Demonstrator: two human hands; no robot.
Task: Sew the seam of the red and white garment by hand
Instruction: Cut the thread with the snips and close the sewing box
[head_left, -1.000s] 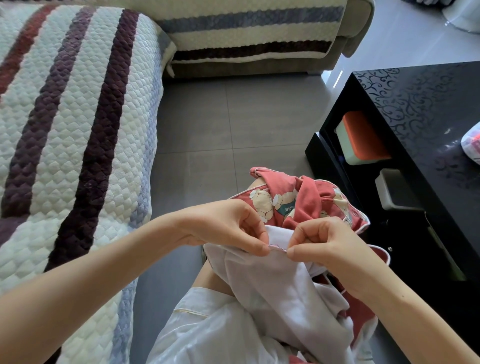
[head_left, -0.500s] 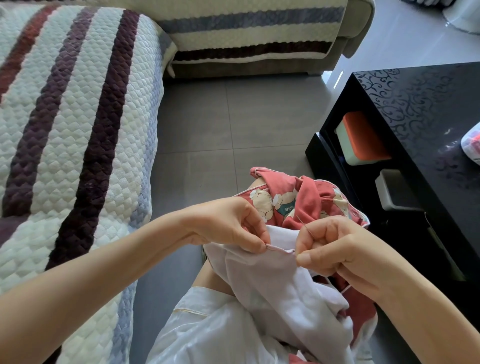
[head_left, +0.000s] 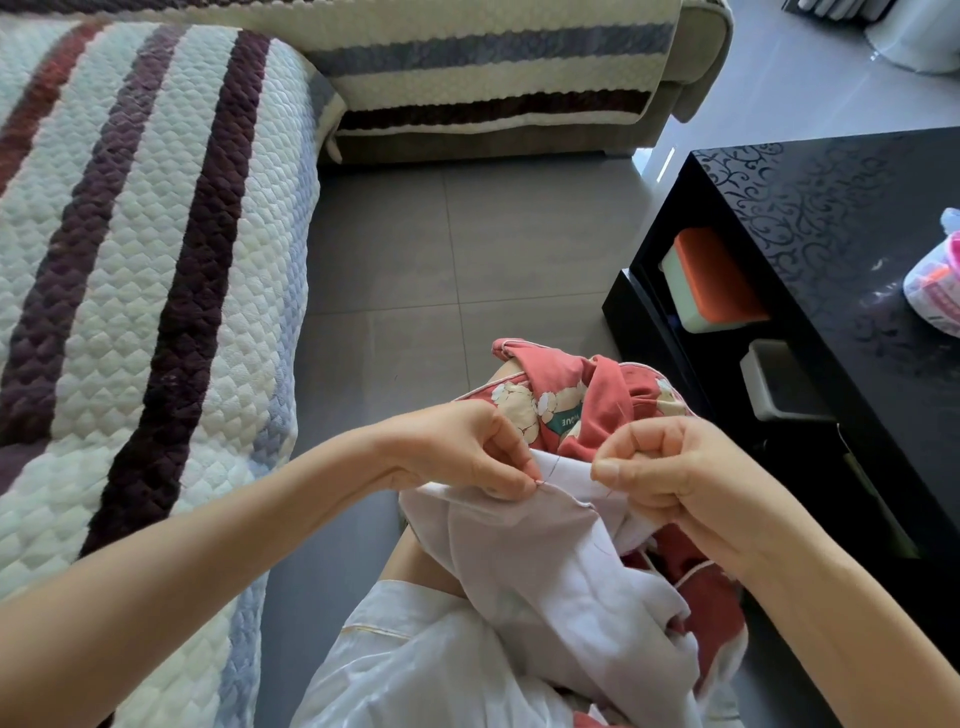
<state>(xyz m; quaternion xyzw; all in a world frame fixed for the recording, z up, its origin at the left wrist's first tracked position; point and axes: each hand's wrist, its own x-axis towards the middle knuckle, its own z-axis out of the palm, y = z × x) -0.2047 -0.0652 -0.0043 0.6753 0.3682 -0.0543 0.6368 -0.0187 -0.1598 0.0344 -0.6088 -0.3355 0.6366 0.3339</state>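
left hand (head_left: 467, 447) fingertips (head_left: 530, 475): seam (head_left: 566, 496) pinched, white side up
right hand (head_left: 670, 467) fingers (head_left: 613, 470): clenched, thread (head_left: 551, 464) apparently gripped; needle not discernible
garment (head_left: 545, 571): draped over lap (head_left: 415, 566), red part at its far edge
pull: thread to be drawn snug, seam kept flat, puckering avoided, stitches kept small

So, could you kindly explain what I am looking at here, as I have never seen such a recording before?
There is no machine: these are a person's two bare hands. The picture comes from a camera worn on the head, looking down at the lap. Across the lap lies the red and white garment. The left hand pinches its white seam edge; the right hand grips the cloth further along. A thin thread shows by the seam; a needle is too small to make out. A striped sofa is on the left, a black table on the right.
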